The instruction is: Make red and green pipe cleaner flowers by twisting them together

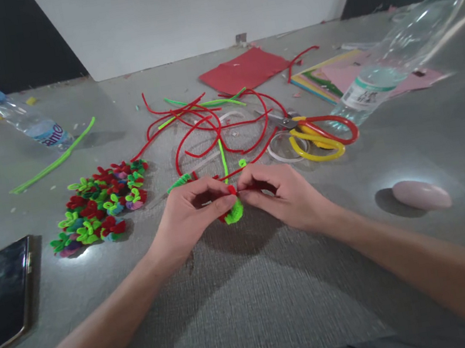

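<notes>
Both hands meet over the middle of the table, thumbs and forefingers pinched together. Between them is a small piece of green and red pipe cleaner (234, 214), coiled and fuzzy. My left hand (189, 211) is closed on its left side. My right hand (282, 192) pinches its red part from the right. The fingertips hide some of it. Just beyond the hands lie loose red pipe cleaners (217, 120) in a tangle, with a green pipe cleaner (224, 160) upright in view among them. A coiled green piece (179, 183) is near my left knuckles.
Left of the hands sits a cluster of pipe-cleaner flowers (99, 205). Scissors (315, 133) and a tape roll (288, 147) lie behind my right hand. Two bottles (38, 120) (400, 54), a phone (5, 295), a pink oval object (422, 195) and red paper (244, 70) surround the work area.
</notes>
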Motion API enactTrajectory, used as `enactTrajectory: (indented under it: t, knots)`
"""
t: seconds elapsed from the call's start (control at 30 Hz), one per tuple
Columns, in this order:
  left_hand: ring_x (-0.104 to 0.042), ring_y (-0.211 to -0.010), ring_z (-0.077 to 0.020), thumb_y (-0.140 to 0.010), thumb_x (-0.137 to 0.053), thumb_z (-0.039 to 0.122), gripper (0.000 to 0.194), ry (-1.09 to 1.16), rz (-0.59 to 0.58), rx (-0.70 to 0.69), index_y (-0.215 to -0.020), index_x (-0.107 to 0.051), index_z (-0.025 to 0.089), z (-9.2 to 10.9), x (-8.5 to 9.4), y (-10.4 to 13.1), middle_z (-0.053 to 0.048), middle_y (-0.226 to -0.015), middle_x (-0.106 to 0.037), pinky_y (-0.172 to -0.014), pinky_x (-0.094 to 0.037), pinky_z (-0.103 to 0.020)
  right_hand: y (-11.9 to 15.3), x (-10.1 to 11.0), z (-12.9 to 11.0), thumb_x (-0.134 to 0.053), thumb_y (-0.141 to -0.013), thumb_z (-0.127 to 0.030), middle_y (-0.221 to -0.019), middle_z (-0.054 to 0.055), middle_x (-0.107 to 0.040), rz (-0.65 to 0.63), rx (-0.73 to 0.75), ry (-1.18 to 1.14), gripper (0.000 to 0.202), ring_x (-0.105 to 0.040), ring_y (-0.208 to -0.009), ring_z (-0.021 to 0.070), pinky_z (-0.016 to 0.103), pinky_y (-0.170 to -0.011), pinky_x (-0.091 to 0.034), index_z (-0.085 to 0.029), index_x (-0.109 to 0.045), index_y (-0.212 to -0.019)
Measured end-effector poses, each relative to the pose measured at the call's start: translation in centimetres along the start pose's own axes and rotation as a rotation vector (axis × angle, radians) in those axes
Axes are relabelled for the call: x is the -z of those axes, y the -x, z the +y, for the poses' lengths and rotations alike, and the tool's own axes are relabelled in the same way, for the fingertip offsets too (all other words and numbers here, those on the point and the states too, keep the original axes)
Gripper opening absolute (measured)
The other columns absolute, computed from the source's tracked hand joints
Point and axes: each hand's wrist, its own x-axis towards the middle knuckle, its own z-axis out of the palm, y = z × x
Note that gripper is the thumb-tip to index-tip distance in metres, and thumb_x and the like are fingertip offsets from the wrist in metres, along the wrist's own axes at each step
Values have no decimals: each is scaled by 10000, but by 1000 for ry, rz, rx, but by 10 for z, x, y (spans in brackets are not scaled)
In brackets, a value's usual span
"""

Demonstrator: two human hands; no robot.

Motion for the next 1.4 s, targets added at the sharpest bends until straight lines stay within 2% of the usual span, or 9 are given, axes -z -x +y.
enactTrajectory:
  t: [0.2, 0.4, 0.63, 0.97, 1.03, 1.2, 1.4]
  knots:
    - [-623, -731, -130, -899, -797, 259, 107, -127, 37, -50, -850, -758, 171, -1, -1, 0, -15, -805, -705, -684, -517, -245, 3, -4, -6, -607, -958, -173, -714, -21, -595, 55, 35, 107, 151, -499, -643, 122, 278, -616, -372, -208, -594, -813]
    - [-603, -779, -127, -950, -735, 238, 77, -267, 43, -91, -896, -724, 184, 0, -1, 1, 1, -835, -682, -717, -474, -249, 6, -7, -12, -592, -974, -156, -694, -23, -596, 84, 89, 213, 162, -502, -616, 116, 278, -605, -364, -204, -590, -820]
    - [-585, -743, -122, -975, -695, 255, 129, -228, 1, -60, -876, -675, 175, -2, -3, 0, 3, -818, -640, -678, -478, -248, 7, -7, -13, -585, -983, -154, -694, -18, -588, 104, 100, 279, 171, -502, -617, 121, 275, -608, -361, -204, -583, -820]
    - [-604, -770, -129, -1004, -646, 194, 124, -356, 9, -144, -886, -679, 175, -5, -3, -1, 0, -850, -640, -709, -486, -271, 8, -9, -10, -577, -982, -124, -725, -14, -601, 100, 128, 316, 152, -507, -637, 116, 263, -622, -357, -185, -601, -844]
    - [-609, -781, -134, -1009, -636, 166, 136, -398, 22, -191, -876, -664, 176, -5, -5, 1, 0, -853, -625, -727, -491, -283, 8, -10, -10, -579, -980, -120, -720, -16, -591, 104, 122, 329, 159, -499, -635, 116, 264, -618, -345, -185, -592, -836]
    - [-610, -891, -162, -1022, -628, 130, 140, -685, 128, -427, -895, -669, 174, -2, -9, 6, -25, -928, -644, -815, -477, -321, 8, -12, -14, -591, -943, -77, -688, -39, -550, 130, 97, 304, 183, -481, -619, 106, 254, -615, -341, -197, -551, -811]
    - [-646, -832, -146, -1006, -640, 143, 124, -483, 85, -270, -900, -690, 181, -3, -10, 2, -12, -908, -647, -782, -528, -308, 6, -10, -15, -622, -929, -77, -674, -49, -571, 166, 60, 283, 190, -483, -602, 90, 242, -600, -343, -193, -567, -789]
